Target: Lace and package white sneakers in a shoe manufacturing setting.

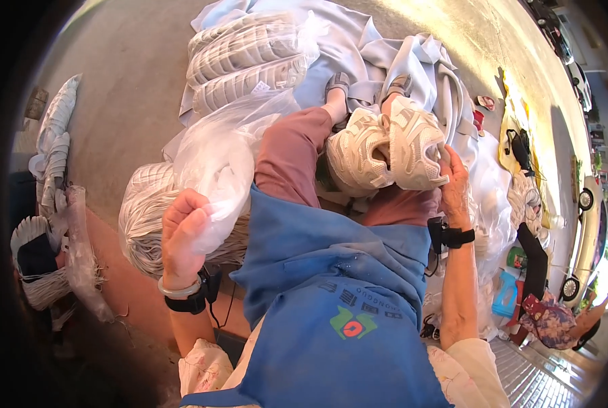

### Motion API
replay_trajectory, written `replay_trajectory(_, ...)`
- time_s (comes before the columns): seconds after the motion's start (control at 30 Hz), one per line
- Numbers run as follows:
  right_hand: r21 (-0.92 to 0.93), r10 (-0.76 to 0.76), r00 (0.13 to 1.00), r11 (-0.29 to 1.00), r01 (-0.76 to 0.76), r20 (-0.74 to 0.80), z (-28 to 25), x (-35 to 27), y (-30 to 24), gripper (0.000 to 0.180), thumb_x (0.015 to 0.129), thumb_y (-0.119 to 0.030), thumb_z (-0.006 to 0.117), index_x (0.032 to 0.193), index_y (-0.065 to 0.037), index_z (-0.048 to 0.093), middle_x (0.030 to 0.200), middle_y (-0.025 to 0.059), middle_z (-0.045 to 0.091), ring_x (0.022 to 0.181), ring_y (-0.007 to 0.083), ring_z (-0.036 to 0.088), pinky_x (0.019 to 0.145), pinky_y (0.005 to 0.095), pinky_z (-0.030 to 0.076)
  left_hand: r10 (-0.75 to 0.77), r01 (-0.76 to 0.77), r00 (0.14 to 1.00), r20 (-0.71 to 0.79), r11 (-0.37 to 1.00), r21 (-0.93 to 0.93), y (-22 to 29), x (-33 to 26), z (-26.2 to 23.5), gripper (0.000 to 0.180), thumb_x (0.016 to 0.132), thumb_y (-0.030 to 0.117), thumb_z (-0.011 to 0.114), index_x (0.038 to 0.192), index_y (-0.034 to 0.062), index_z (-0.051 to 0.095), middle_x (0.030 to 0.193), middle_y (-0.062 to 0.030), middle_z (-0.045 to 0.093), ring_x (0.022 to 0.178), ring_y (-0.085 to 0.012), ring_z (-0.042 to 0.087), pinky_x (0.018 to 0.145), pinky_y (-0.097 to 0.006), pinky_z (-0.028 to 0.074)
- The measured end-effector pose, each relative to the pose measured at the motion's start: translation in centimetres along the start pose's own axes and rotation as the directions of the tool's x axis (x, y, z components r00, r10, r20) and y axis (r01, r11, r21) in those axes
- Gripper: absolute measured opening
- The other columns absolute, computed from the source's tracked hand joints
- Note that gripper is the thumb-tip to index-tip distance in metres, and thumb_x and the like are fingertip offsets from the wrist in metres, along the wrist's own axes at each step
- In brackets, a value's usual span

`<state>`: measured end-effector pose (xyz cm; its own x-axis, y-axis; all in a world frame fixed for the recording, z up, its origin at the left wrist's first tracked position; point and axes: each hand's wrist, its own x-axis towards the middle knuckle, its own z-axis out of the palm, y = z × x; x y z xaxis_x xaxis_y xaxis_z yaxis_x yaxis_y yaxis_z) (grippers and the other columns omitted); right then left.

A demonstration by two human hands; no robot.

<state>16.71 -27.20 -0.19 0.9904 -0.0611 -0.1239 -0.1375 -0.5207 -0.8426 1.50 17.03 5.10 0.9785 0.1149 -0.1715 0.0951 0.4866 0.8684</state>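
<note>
A: Head view, big stuff first: pale blue-grey cloth sheet (358, 47) spread on the concrete floor (127, 102), stacks of white rubber shoe soles in clear wrap (246, 58) on it, blue fabric apron (331, 299) over the lap.

B: Hands?

A: Left hand (183, 234) is clenched on a crumpled clear plastic bag (219, 153), held up beside the left knee. Right hand (455, 187) has fingers curled against the side of a pair of cream mesh sneakers (389, 149); looks like a grasp, thumb is hidden.

B: Where are the sneakers exactly?

A: Resting on the knees, uppers facing the camera, pressed side by side, touching each other.

B: Risks?

A: My read: only one hand steadies two shoes on a sloped lap, so the far one could slide off toward the cloth. Bag mouth isn't visibly open; a one-handed bunched grip could snag a sole or tear the film.

B: Small items?

A: Black wrist straps on both wrists, pale bangle (179, 289) on the left.
</note>
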Motion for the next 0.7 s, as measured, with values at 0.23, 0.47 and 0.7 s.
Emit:
replay_trajectory(0.23,0.497,0.054,0.999,0.867,-0.045,-0.005,-3.4,-0.7,1.3,0.05,0.095,-0.017,0.054,0.14,0.0,0.038,0.127,0.0108,0.057,0.106,0.0173,0.061,0.09,0.0305,0.052,-0.388,0.279,0.898,0.206,0.867,0.413,-1.8,1.9,3.5,0.018,0.091,0.016,0.063,0.081,0.0017,0.059,0.068,0.0055,0.051,0.061,-0.0003,0.04,0.055,-0.017,0.032)
replay_trajectory(0.47,0.551,0.079,0.994,0.834,-0.022,-0.079,-0.9,-1.1,0.8,0.048,0.092,-0.01,0.054,0.138,0.0,0.042,0.117,0.0078,0.061,0.1,0.0122,0.06,0.085,0.0241,0.049,-0.285,-0.292,0.819,0.499,0.541,0.789,-2.5,4.9,6.4,0.016,0.083,0.012,0.068,0.078,-0.0018,0.061,0.07,-0.0077,0.059,0.061,-0.0167,0.052,0.058,-0.029,0.043)
replay_trajectory(0.7,0.046,-0.066,0.997,0.997,0.068,-0.037,0.5,-1.0,-0.3,0.042,0.092,-0.01,0.049,0.133,0.0,0.048,0.115,0.0144,0.064,0.101,0.0201,0.062,0.087,0.0326,0.048,-0.429,-0.048,0.817,0.385,0.615,0.787,-3.4,6.1,9.9,0.016,0.083,0.01,0.066,0.09,-0.0019,0.06,0.077,-0.0069,0.061,0.07,-0.0153,0.058,0.066,-0.028,0.048)
